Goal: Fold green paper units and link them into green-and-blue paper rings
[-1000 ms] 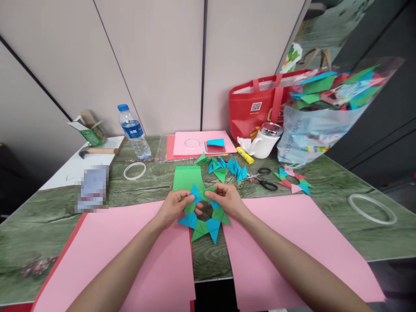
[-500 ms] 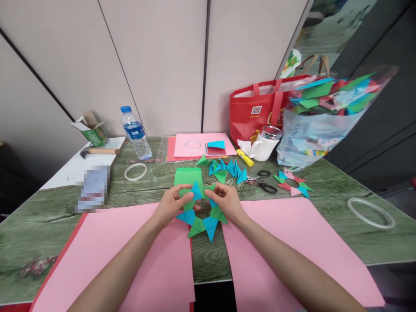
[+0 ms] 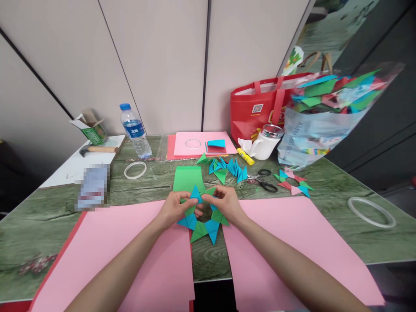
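Note:
A ring of folded blue and green paper pieces (image 3: 200, 232) hangs between my two hands, its points facing outward. My left hand (image 3: 177, 207) pinches a blue piece at the top left of the ring. With thumb and fingers, my right hand (image 3: 225, 201) grips a green piece at the top right. The thumbs are close together at the ring's upper side. Just behind lies a green paper sheet (image 3: 188, 177), partly hidden by the hands. Beyond it rest several loose folded blue pieces (image 3: 234, 168) and a few green ones.
Pink sheets (image 3: 130, 251) lie under both forearms. Black-handled scissors (image 3: 267, 186), a small paper ring (image 3: 294, 184), a yellow glue stick (image 3: 245, 157) and a white mug (image 3: 264, 145) are at right. A water bottle (image 3: 136, 134) and a hammer (image 3: 100, 150) are at left.
Both hands have come slightly closer together and a little lower, bringing the held pieces nearer each other. The ring's lower part has shifted slightly right and down.

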Motion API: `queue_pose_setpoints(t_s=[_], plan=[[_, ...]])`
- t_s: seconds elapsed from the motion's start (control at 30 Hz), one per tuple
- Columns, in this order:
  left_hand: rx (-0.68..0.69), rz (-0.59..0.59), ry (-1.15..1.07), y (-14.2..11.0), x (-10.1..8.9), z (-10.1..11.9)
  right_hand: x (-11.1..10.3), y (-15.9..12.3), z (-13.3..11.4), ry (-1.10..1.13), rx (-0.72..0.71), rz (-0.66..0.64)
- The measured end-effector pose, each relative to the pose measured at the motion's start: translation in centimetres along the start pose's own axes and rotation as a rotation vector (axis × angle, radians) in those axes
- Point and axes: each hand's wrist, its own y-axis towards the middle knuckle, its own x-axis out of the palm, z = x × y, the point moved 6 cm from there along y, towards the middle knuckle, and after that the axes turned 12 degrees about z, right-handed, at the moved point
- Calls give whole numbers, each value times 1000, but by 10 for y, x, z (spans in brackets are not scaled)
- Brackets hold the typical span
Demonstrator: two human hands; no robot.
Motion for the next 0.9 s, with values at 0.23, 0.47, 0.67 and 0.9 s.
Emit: queue_pose_setpoints(t_s=[0.23, 0.47, 0.67, 0.9], plan=[[-1, 192, -1, 4, -12, 5, 4, 1, -1, 104, 56, -44], [-20, 264, -103, 12, -24, -3, 11, -4, 2, 224, 208, -202], [35, 322, -28, 11, -27, -6, 17, -11, 2, 340, 276, -190], [93, 347, 60, 9, -27, 1, 19, -12, 7, 349, 288, -214]])
